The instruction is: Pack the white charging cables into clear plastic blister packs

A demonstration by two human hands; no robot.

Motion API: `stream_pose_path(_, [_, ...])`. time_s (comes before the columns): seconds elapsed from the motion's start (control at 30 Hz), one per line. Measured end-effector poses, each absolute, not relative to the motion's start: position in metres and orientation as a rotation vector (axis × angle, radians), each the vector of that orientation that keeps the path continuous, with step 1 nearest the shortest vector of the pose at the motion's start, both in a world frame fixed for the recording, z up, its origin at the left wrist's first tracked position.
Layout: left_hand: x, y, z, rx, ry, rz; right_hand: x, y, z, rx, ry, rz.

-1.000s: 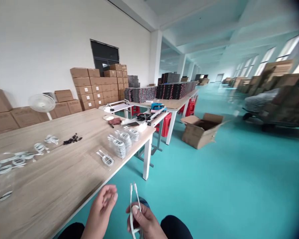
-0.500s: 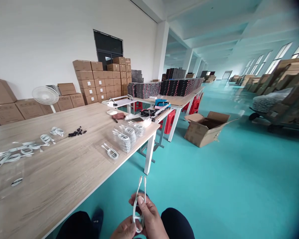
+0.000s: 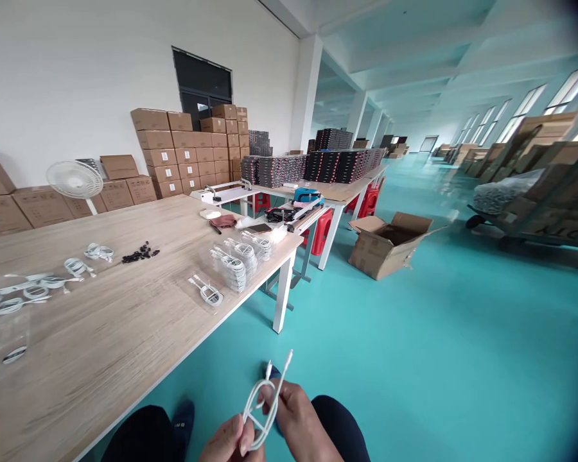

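Note:
Low in the head view, a coiled white cable [image 3: 252, 410] is held between both hands above the floor, its two plug ends pointing up. My left hand [image 3: 228, 441] pinches the bottom of the coil between thumb and fingers. At the coil's right side, my right hand [image 3: 296, 414] has its fingers closed around the cable near the plug ends; its fingertips are partly hidden. On the table [image 3: 139, 308] to the left lies a bagged cable [image 3: 206, 292], close to stacked bagged cables [image 3: 231, 266].
Loose coiled cables [image 3: 33, 289] and a scatter of small black pieces [image 3: 141, 252] lie on the table. An open cardboard box [image 3: 388, 247] stands on the floor at the right. A white fan [image 3: 74, 179] and stacked cartons [image 3: 187, 151] are behind the table.
The cable coil has tilted and opened out, its plug ends now farther apart. My right hand has shifted from the coil's front to its right side. The view has turned slightly right.

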State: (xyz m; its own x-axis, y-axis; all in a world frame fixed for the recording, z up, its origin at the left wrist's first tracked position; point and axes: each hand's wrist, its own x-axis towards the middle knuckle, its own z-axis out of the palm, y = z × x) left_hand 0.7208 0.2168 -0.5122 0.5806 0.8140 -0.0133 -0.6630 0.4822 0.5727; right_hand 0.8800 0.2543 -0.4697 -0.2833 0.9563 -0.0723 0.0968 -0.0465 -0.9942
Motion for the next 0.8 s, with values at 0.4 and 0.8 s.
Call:
stream_pose_path(0.4, [0.710, 0.225, -0.515, 0.230, 0.501, 0.963, 0.870, 0.250, -0.482, -1.368, -1.540, 0.973])
stream_pose_path(0.8, [0.720, 0.217, -0.549, 0.908, 1.113, 0.959, 0.873, 0.258, -0.456, -1.204, -1.744, 0.697])
